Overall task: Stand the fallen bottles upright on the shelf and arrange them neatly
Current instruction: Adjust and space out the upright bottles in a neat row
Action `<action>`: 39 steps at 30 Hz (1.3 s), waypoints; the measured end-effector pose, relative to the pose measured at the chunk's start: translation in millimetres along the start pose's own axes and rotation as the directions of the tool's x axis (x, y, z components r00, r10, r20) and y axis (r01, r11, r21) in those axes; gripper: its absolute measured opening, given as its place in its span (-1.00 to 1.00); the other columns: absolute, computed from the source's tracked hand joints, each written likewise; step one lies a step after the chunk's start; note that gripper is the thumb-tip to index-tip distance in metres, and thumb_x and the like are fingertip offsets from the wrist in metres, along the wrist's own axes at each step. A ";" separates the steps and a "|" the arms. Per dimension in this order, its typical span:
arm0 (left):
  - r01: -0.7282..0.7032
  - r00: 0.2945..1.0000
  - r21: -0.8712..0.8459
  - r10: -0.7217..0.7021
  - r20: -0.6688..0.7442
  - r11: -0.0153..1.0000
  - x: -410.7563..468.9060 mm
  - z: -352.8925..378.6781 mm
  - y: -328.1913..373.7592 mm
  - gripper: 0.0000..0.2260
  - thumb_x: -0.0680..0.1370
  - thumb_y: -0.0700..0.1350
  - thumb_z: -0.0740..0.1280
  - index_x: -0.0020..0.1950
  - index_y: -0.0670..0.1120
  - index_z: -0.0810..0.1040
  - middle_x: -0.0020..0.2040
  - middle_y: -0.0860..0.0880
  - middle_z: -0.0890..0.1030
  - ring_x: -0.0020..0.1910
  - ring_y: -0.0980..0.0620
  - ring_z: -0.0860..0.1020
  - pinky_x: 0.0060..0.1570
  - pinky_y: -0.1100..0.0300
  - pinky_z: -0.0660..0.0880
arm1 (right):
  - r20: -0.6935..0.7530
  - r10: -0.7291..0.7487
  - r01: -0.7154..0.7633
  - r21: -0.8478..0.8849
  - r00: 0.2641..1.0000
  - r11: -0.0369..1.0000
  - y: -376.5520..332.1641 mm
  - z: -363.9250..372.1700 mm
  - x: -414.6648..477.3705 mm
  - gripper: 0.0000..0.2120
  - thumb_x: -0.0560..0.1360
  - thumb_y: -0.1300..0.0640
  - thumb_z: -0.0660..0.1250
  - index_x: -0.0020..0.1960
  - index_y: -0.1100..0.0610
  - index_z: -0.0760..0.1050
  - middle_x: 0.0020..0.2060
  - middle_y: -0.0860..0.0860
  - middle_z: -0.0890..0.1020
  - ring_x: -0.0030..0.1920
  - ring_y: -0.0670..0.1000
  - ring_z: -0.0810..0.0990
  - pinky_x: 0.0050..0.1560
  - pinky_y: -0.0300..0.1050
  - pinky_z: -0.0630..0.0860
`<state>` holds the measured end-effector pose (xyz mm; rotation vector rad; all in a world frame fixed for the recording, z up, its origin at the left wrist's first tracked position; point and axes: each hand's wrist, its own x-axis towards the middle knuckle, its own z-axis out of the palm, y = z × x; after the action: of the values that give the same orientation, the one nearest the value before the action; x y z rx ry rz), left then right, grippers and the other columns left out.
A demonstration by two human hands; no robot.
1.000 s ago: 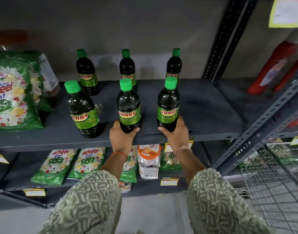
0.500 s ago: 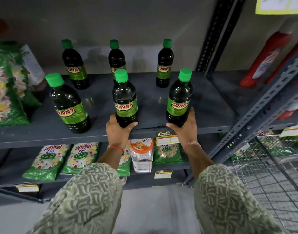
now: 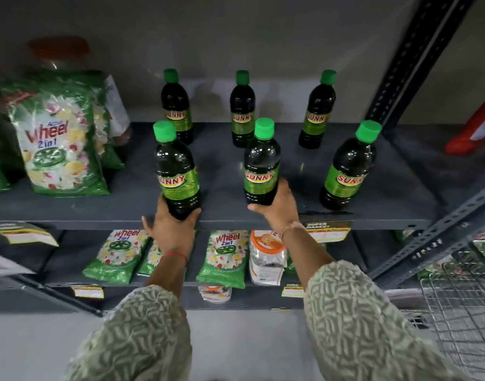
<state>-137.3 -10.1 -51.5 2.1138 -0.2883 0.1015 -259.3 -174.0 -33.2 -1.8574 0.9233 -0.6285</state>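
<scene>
Six dark bottles with green caps and "SUNNY" labels stand upright in two rows on the grey shelf (image 3: 225, 166). My left hand (image 3: 171, 229) grips the base of the front left bottle (image 3: 178, 171) near the shelf's front edge. My right hand (image 3: 277, 207) grips the base of the front middle bottle (image 3: 262, 160). The front right bottle (image 3: 348, 171) stands free, leaning slightly in the wide-angle view. Behind them stand the back left bottle (image 3: 176, 108), the back middle bottle (image 3: 242, 111) and the back right bottle (image 3: 317, 114).
Green Wheel detergent bags (image 3: 60, 144) fill the shelf's left end. More bags (image 3: 115, 257) and an orange-lidded jar (image 3: 267, 257) sit on the lower shelf. Red bottles (image 3: 475, 127) lie beyond the metal upright (image 3: 417, 56). A wire basket (image 3: 461, 312) is at lower right.
My left hand moved from the front middle bottle to the front left one. My right hand left the front right bottle and took the front middle one. The view shifted left.
</scene>
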 end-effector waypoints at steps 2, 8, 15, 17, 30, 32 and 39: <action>-0.033 0.999 0.016 0.033 0.003 0.999 3.7 -1.7 -3.5 -0.39 0.29 0.00 0.51 0.27 -0.13 0.42 0.18 -0.16 0.61 0.22 -0.14 0.51 0.49 -0.04 -0.11 | -0.055 0.012 -0.013 -0.012 0.998 1.000 1.7 5.8 0.2 -0.35 0.20 0.22 0.56 0.20 0.21 0.33 0.15 0.19 0.53 0.18 0.16 0.49 0.11 -0.13 0.39; -0.053 0.998 0.009 0.053 -0.024 0.999 14.5 -10.0 -7.1 -0.43 0.28 -0.07 0.53 0.20 -0.23 0.45 0.11 -0.25 0.62 0.14 -0.24 0.53 0.51 -0.02 0.01 | -0.077 -0.024 0.018 -0.080 0.997 0.997 -1.8 16.9 -4.9 -0.36 0.22 0.14 0.55 0.19 0.22 0.33 0.10 0.20 0.55 0.13 0.18 0.51 0.12 0.02 0.48; 0.007 0.999 0.012 -0.007 -0.040 1.000 35.7 -27.1 -17.7 -0.43 0.28 -0.06 0.53 0.20 -0.24 0.44 0.14 -0.25 0.60 0.19 -0.25 0.49 0.51 -0.03 0.06 | -0.098 -0.017 0.003 -0.141 0.995 0.990 -5.2 23.8 -8.2 -0.31 0.22 0.07 0.55 0.22 0.23 0.32 0.10 0.22 0.55 0.14 0.20 0.49 0.13 0.10 0.48; 0.020 0.999 0.002 -0.020 -0.035 1.000 36.0 -27.8 -16.7 -0.42 0.29 -0.06 0.53 0.21 -0.24 0.42 0.16 -0.26 0.58 0.23 -0.26 0.45 0.48 -0.09 0.15 | -0.100 -0.011 -0.004 -0.143 0.995 0.990 -6.4 24.0 -9.8 -0.30 0.22 0.07 0.55 0.23 0.23 0.31 0.10 0.22 0.54 0.14 0.20 0.49 0.13 0.11 0.48; 0.009 1.000 0.001 -0.009 -0.013 1.000 37.1 -17.8 -17.6 -0.37 0.23 0.06 0.54 0.11 -0.20 0.35 0.07 -0.27 0.61 0.16 -0.29 0.46 0.36 -0.10 0.30 | -0.112 0.013 -0.032 -0.169 0.994 0.985 -10.0 23.6 -12.6 -0.30 0.21 0.04 0.55 0.22 0.23 0.32 0.10 0.22 0.55 0.12 0.21 0.51 0.11 0.10 0.50; -0.008 1.000 0.018 0.008 -0.008 1.000 37.6 -17.1 -19.3 -0.36 0.23 0.07 0.54 0.11 -0.21 0.35 0.05 -0.27 0.61 0.12 -0.28 0.49 0.39 -0.09 0.25 | -0.107 0.009 -0.027 -0.175 0.994 0.984 -9.7 23.3 -12.8 -0.29 0.21 0.04 0.55 0.23 0.23 0.31 0.11 0.22 0.55 0.13 0.21 0.51 0.12 0.10 0.50; -0.028 0.999 0.069 0.027 0.028 0.997 36.1 -21.0 -16.5 -0.36 0.27 0.11 0.50 0.11 -0.25 0.33 0.07 -0.30 0.58 0.14 -0.28 0.45 0.32 -0.15 0.31 | -0.087 0.016 -0.033 -0.196 0.996 0.980 -11.9 22.4 -13.5 -0.25 0.24 0.03 0.54 0.29 0.22 0.27 0.16 0.22 0.52 0.18 0.19 0.48 0.17 0.07 0.47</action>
<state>-97.5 10.1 -47.3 2.1822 -0.3343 0.1005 -246.7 -148.1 -32.6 -2.0034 1.0967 -0.6241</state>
